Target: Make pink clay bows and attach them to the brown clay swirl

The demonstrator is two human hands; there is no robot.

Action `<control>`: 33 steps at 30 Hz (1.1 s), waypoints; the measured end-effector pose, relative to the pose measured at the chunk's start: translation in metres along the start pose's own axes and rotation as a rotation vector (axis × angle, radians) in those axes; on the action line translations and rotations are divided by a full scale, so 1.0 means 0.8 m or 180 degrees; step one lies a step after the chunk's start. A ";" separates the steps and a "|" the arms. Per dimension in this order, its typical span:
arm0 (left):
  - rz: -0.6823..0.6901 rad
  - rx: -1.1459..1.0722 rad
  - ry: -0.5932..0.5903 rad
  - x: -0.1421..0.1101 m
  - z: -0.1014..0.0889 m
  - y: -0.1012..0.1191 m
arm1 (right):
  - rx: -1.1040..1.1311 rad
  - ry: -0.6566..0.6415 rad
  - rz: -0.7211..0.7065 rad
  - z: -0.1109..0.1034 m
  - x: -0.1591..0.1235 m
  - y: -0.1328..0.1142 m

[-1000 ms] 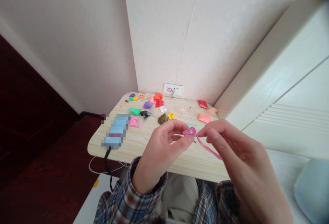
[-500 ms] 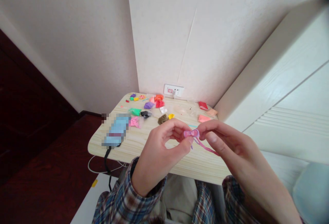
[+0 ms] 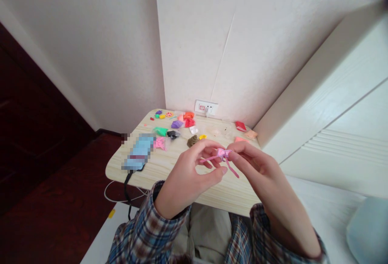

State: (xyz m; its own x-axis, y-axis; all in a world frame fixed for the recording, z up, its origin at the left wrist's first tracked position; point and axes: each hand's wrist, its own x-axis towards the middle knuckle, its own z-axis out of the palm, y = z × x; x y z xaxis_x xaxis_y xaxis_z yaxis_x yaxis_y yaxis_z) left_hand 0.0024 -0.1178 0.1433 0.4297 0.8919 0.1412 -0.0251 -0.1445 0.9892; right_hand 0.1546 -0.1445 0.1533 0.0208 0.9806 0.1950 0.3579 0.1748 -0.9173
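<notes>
Both my hands hover over the near edge of a small light wooden table (image 3: 169, 173). Between them is a thin pink clay strip (image 3: 223, 155), folded into a small bow-like knot with two tails that stick out left and down right. My left hand (image 3: 189, 175) pinches its left side with curled fingers. My right hand (image 3: 257, 167) pinches the knot from the right with thumb and forefinger. Plaid sleeves cover both wrists.
Several small coloured clay lumps and packets (image 3: 176, 124) lie scattered on the far half of the table. A blurred blue object (image 3: 138, 153) with a black cable sits at the left. A wall socket (image 3: 206, 107) is behind. A white cabinet (image 3: 333, 106) stands right, dark floor left.
The pink strip went from a loop with one long tail to a tighter knot with two shorter tails. Both hands shifted slightly left and closer together.
</notes>
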 end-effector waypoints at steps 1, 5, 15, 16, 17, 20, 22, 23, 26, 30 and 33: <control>-0.0023 -0.0021 -0.0024 0.001 -0.001 -0.003 | 0.0047 0.0021 0.0020 0.003 0.002 0.004; -0.0050 0.0128 0.0155 0.008 -0.009 -0.018 | 0.0154 0.0129 0.0045 0.015 0.011 0.022; -0.0387 -0.0038 0.0159 0.026 -0.034 -0.060 | 0.0229 0.0118 -0.0013 0.042 0.038 0.069; -0.0423 -0.0028 0.0181 0.027 -0.039 -0.063 | 0.0226 0.0117 -0.0014 0.044 0.042 0.072; -0.0454 0.0046 0.0211 0.029 -0.045 -0.067 | 0.0213 0.0117 -0.0005 0.046 0.046 0.075; -0.0489 0.0573 0.0352 0.032 -0.068 -0.082 | 0.0139 0.0139 0.0058 0.046 0.059 0.086; -0.0477 0.0826 0.0531 0.038 -0.084 -0.097 | 0.0103 0.0201 0.0108 0.044 0.069 0.096; -0.0464 0.0946 0.0641 0.043 -0.089 -0.106 | 0.0096 0.0226 0.0131 0.042 0.074 0.102; -0.0370 0.1325 0.0790 0.064 -0.094 -0.138 | 0.0115 0.0188 0.0224 0.039 0.089 0.118; -0.0136 0.1649 0.0651 0.095 -0.082 -0.175 | 0.0128 0.0098 0.0261 0.035 0.109 0.127; -0.0050 0.1781 0.0623 0.109 -0.075 -0.191 | 0.0076 0.0124 0.0218 0.029 0.121 0.124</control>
State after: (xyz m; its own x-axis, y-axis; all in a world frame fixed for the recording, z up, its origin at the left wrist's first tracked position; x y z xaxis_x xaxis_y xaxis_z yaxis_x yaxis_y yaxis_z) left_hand -0.0105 0.0078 0.0071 0.2504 0.9505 0.1841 0.4826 -0.2874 0.8273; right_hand 0.1705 -0.0303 0.0727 0.0808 0.9862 0.1444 0.3320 0.1100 -0.9368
